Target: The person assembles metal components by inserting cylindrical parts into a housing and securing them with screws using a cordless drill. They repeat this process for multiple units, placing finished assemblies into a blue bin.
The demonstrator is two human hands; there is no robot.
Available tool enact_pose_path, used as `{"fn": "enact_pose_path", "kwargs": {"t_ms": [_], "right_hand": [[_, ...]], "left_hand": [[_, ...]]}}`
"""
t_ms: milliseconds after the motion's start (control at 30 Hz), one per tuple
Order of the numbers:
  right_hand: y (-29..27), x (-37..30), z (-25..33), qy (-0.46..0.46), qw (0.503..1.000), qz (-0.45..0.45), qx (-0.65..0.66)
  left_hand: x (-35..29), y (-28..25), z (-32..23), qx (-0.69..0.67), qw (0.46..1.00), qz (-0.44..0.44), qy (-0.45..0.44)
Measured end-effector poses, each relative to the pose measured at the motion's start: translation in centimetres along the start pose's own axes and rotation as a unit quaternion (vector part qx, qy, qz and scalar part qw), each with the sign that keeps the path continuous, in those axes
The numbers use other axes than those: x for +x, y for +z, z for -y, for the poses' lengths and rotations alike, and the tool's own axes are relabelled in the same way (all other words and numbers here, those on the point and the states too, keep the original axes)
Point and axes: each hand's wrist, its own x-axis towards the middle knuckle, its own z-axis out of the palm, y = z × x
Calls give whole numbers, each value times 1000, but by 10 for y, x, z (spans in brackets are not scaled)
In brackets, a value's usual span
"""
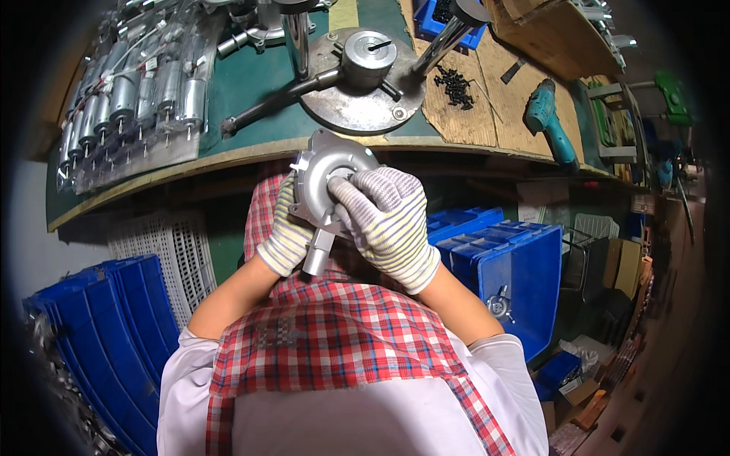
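A round grey metal blower housing (318, 171) with a short outlet pipe is held up before my lap, just off the workbench's front edge. My left hand (287, 228), in a striped knit glove, grips its left rim. My right hand (388, 216), gloved the same way, is closed at the right side, with its fingertips at the central opening; whether they pinch a small part there is hidden. Beyond the housing, a round steel press base (365, 102) stands on the bench, bearing a cylindrical metal fixture (369, 57) and a long lever (281, 101).
Small motors in clear plastic trays (125, 99) fill the bench's left. At right lie black screws (454, 86), a teal power screwdriver (549, 121) and a blue bin (456, 30). Blue crates (99, 327) stand low at left; another blue crate (525, 266) at right contains a metal housing.
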Motion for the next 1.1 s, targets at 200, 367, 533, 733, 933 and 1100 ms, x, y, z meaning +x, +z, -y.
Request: {"fn": "enact_pose_path", "kwargs": {"t_ms": [200,367,533,733,933,1100], "right_hand": [[-30,17,-48,24,1000,-14,-3],[-39,60,-207,332,920,36,-207],[-33,100,-238,280,891,214,-285],[-48,96,-216,266,899,134,-322],[-40,27,-64,199,966,-165,26],[-23,-1,5,131,989,-43,49]], "left_hand": [[-8,-40,30,-89,991,-90,-43],[-8,-40,18,-89,992,-64,-55],[-15,-36,5,-76,995,-63,-33],[-18,-34,4,-84,994,-66,4],[-16,-26,9,-93,993,-62,46],[-14,-9,11,-83,993,-51,73]]}}
